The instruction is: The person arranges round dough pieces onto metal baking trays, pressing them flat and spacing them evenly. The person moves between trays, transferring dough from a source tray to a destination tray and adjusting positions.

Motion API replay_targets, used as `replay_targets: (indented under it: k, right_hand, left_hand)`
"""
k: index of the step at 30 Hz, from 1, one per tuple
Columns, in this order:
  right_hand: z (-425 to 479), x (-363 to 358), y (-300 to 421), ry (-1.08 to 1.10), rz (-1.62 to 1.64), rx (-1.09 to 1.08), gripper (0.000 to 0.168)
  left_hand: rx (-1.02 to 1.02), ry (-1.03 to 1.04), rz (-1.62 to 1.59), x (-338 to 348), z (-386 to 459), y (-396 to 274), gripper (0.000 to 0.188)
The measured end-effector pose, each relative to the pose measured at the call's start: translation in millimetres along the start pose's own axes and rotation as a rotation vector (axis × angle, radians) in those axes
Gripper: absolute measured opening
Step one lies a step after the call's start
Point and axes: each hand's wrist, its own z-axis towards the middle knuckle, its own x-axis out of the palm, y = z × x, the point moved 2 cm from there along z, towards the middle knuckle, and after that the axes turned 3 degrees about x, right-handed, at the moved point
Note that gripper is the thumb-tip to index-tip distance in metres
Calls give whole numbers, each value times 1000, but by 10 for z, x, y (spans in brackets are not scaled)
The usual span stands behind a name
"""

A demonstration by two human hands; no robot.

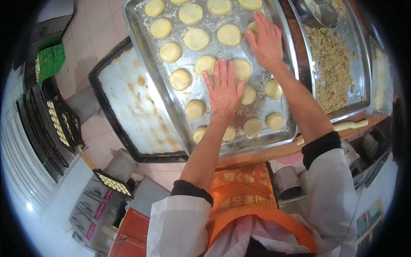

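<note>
Several round, flat pale dough cakes (196,39) lie in loose rows on a metal tray (151,80) sprinkled with small pale grains. My left hand (223,88) is flat, palm down, its fingers spread between two wide cakes and partly over the right one (243,69). Higher and to the right, my right hand (266,40) lies palm down over another cake (253,28), mostly hidden by the fingers. Cakes nearer my body (252,127) look smaller and thicker. Neither hand grips anything, as far as I can see.
A dark-rimmed baking tray (138,106) sits partly under the metal tray's left side. At right, another tray (364,107) holds crumbly filling (332,70) and a metal bowl (321,13). A dough strip (350,125) lies on the wooden table edge (257,159). A green basket (50,62) stands far left.
</note>
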Motion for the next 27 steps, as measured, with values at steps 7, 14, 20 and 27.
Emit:
replay_targets:
  k: [7, 14, 20, 27]
  right_hand:
    - [-76, -373, -41, 205, 390, 181, 58]
    - [-444, -667, 9, 431, -1, -89, 65]
    - [-248, -839, 3, 457, 149, 113, 71]
    - [-1124, -1082, 163, 573, -117, -18, 65]
  left_hand:
    - [-5, 28, 14, 51, 1, 52, 63]
    - [-8, 38, -3, 25, 43, 18, 63]
    - [16, -21, 0, 39, 43, 21, 62]
    - [34, -81, -43, 36, 41, 22, 60]
